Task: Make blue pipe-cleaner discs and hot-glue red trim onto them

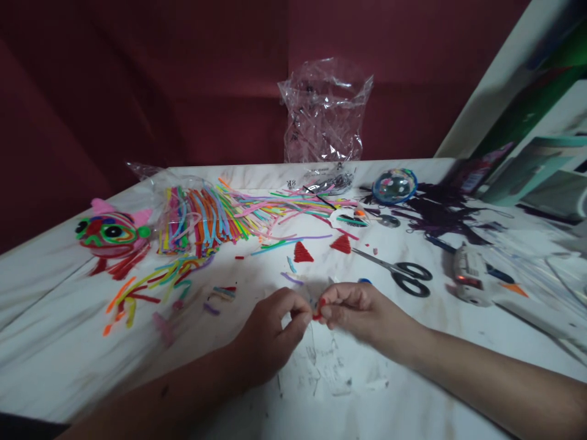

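Note:
A short red pipe cleaner piece (317,317), bent, shows between my two hands above the marble-patterned table. My left hand (277,330) pinches its left end with thumb and forefinger. The other end sits in the pinch of my right hand (360,310), where a bit of red rises above the thumb. Just beyond the hands lie two red triangles, a left one (302,252) and a right one (341,244), both apparently made of pipe cleaner. Scissors with black handles (408,278) rest to the right, blades pointing left.
A colourful pipe cleaner animal head (112,231) stands at the left, beside a clear bag of pipe cleaners (197,217). Loose pipe cleaners (270,211) spread along the back. At the right are a glue gun (470,275), dark purple strands (440,211) and a round clear container (394,186).

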{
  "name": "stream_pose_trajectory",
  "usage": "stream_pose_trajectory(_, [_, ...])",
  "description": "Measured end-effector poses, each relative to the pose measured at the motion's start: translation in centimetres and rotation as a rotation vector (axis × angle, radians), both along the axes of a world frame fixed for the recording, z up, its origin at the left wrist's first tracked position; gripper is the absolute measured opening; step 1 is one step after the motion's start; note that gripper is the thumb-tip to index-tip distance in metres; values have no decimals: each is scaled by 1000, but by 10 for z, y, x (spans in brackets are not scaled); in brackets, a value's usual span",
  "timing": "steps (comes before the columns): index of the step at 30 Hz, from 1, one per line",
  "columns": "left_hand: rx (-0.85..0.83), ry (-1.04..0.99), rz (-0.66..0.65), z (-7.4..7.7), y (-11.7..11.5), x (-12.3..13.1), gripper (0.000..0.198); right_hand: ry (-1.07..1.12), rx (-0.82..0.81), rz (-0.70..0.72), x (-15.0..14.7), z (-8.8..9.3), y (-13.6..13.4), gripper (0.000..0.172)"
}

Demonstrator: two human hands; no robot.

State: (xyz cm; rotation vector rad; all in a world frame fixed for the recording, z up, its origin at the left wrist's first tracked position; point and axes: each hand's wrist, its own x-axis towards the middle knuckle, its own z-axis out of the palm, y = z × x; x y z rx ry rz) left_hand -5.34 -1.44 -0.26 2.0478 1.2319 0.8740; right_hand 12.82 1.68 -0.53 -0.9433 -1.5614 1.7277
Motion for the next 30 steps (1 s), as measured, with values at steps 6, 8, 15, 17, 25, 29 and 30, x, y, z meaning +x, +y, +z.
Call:
stream_pose_trajectory(6, [14,-11,7,-3,-2,1,14,-93,156,6,-3,-2,-7,33])
stream_pose_trajectory(8, [106,19,-7,-5,-4,1,14,-212,287,43,-1,1,-10,29])
stream_pose_trajectory(15, [182,33,-25,-6,-2,2,15,-267,336,80,4,6,-10,23])
stream_pose_trajectory(17, [57,-18,54,-4,0,1,14,-161,190,32,3,2,-8,26])
stream_pose_trajectory(25, [-100,-156,106,-2,2,1,21,-94,83,-61,0,-7,-6,38])
stream_pose_trajectory(29, [-33,-119,123,-2,2,3,18,-153,130,-52,0,-7,-8,36])
stream_pose_trajectory(30, [11,-89,113,-3,2,3,16,-166,149,-52,-1,-8,-9,34])
